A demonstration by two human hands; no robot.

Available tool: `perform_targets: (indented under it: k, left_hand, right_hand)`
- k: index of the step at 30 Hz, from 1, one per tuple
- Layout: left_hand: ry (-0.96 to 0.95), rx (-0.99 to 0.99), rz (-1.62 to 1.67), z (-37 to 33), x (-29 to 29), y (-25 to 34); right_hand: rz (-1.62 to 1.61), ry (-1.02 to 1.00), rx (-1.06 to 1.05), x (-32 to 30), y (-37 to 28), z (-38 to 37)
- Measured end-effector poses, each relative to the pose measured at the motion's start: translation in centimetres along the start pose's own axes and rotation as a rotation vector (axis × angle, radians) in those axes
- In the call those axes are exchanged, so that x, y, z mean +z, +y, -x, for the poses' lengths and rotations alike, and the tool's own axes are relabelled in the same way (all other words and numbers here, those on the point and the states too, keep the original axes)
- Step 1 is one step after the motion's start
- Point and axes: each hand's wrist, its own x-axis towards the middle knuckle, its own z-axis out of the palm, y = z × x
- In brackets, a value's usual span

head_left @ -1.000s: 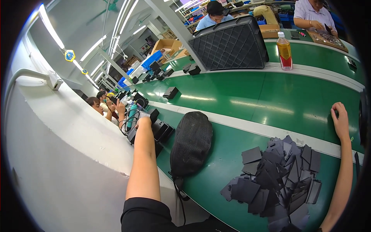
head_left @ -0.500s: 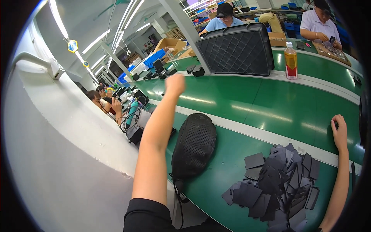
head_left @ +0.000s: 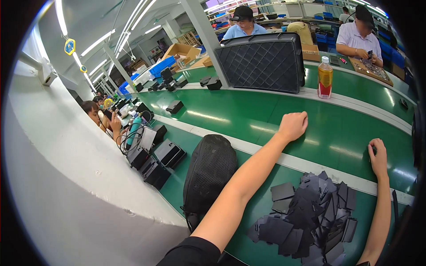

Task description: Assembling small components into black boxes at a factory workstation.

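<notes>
My left hand is over the green conveyor surface, fingers curled under and nothing showing in them. Its forearm passes across a black mesh pouch. At the right, my right hand rests loosely bent by the same surface, thumb apart from the fingers and nothing visible in it. Between my forearms a pile of thin black plastic plates covers part of the near table. Farther left on the conveyor sits a small black box.
Black box-like parts and a teal cylindrical tool with cables stand at the left. A black crate leans upright beyond the belt, beside a drink bottle. A white wall borders the left. Other people work across and farther along.
My left hand has swung right and nearer, away from the far left of the conveyor. The small black box there now shows plainly. The whole view has shifted slightly; my right hand keeps its place.
</notes>
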Motion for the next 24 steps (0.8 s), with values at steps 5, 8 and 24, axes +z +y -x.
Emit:
perform_targets:
  k: [5,8,24]
  left_hand:
    - [0.202,-0.294,0.430,0.6,-0.2,-0.4]
    - [0.090,-0.315,0.537,0.9,-0.1,-0.5]
    - [-0.032,-0.315,0.590,2.1,-1.7,0.3]
  right_hand:
    - [0.008,-0.016,0.000,-0.3,0.4,-0.4]
    - [0.018,-0.025,0.013,-0.4,0.7,-0.6]
    - [0.029,0.019,0.013,-1.6,-1.0,0.6]
